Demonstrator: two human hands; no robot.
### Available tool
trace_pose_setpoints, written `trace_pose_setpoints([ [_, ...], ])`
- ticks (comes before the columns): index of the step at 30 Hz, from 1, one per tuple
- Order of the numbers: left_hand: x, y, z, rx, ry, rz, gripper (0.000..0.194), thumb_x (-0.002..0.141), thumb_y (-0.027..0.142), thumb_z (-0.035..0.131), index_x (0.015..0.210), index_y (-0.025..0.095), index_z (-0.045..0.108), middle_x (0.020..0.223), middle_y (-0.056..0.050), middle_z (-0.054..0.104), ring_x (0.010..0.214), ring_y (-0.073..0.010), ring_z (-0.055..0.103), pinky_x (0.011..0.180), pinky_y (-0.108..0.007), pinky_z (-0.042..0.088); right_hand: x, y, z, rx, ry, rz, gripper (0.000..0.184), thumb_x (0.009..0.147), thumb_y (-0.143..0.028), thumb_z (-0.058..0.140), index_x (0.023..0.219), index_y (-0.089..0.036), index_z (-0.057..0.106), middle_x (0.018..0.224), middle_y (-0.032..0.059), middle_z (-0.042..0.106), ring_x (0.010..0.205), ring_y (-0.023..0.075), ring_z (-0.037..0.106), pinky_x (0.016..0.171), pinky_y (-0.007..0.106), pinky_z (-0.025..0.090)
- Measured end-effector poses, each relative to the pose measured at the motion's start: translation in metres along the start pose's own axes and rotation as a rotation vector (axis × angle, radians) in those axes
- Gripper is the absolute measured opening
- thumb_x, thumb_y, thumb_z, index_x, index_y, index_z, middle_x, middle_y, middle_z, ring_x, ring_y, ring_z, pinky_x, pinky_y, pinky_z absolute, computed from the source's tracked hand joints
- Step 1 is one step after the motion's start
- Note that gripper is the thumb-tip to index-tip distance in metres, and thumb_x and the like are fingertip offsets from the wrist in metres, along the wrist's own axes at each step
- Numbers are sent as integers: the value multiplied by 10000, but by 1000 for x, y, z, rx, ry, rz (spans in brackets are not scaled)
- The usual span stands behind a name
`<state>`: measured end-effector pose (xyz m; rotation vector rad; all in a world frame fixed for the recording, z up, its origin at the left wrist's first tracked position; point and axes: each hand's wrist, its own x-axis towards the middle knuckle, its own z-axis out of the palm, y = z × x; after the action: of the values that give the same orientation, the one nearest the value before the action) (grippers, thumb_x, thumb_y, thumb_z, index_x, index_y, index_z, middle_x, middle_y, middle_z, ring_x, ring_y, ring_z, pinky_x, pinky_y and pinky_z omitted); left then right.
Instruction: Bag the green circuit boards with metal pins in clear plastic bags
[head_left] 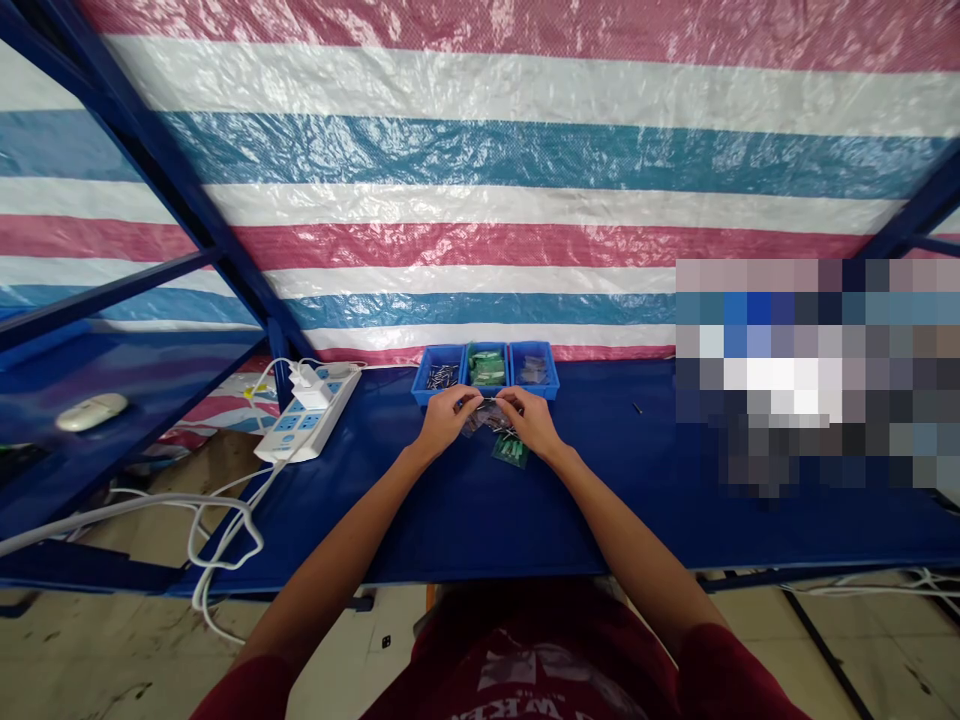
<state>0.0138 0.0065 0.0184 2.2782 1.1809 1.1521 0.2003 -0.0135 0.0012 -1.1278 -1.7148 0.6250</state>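
Note:
My left hand [448,417] and my right hand [529,418] meet just in front of the blue bins, fingertips pinched toward each other. Between them they hold a thin, dark, rod-like piece [489,400], too small to identify. Under and between the hands lie small clear bags [474,420] and a few metallic pins [508,434]. Nearer to me rests a green packet [511,450], partly beside the right wrist. Behind the hands stand three blue bins: the left one holds dark metallic pins [442,376], the middle one green packets [487,368], the right one clear bags [534,370].
A white power strip [309,415] with a plugged-in adapter and looped cables lies on the blue table [345,530] at left. One small dark piece [637,408] lies to the right. A white mouse [91,412] sits on a side surface. The far right is pixelated.

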Motion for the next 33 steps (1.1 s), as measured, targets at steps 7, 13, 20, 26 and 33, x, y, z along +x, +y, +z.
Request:
trace_pose_setpoints([
  [7, 0, 2, -1, -40, 25, -47, 356, 881, 473, 511, 833, 161, 675, 802, -49, 699, 675, -154, 605, 629, -261, 473, -2, -6, -1, 25, 31, -1, 237, 869, -402, 487, 845, -202, 612, 695, 13, 628, 599, 153, 580, 573, 247, 441],
  [13, 2, 3, 1, -303, 74, -179, 368, 750, 505, 661, 828, 149, 708, 820, -65, 710, 736, -183, 638, 592, -253, 504, -2, -5, 0, 12, 55, 18, 268, 893, -407, 443, 838, -201, 606, 660, 2, 605, 589, 150, 572, 582, 246, 438],
  [20, 5, -4, 4, -512, 55, -262, 325, 687, 427, 732, 828, 135, 706, 728, -45, 702, 477, -99, 533, 464, -231, 465, -3, -5, 2, 103, 46, 60, 282, 892, -430, 438, 787, -208, 576, 611, -24, 559, 499, 127, 541, 553, 239, 429],
  [26, 3, -2, 4, -322, 62, -190, 269, 765, 411, 658, 794, 146, 694, 806, -56, 709, 677, -165, 641, 590, -249, 504, -4, -8, 2, 79, 55, 72, 293, 881, -443, 449, 791, -206, 594, 582, -21, 557, 500, 135, 538, 549, 244, 430],
  [33, 1, 0, 2, -183, 20, -142, 289, 863, 414, 532, 826, 155, 655, 755, -29, 684, 642, -149, 619, 613, -244, 484, -2, -9, 2, 62, 84, 54, 240, 834, -407, 519, 880, -199, 627, 683, 10, 625, 546, 145, 566, 543, 249, 442],
])
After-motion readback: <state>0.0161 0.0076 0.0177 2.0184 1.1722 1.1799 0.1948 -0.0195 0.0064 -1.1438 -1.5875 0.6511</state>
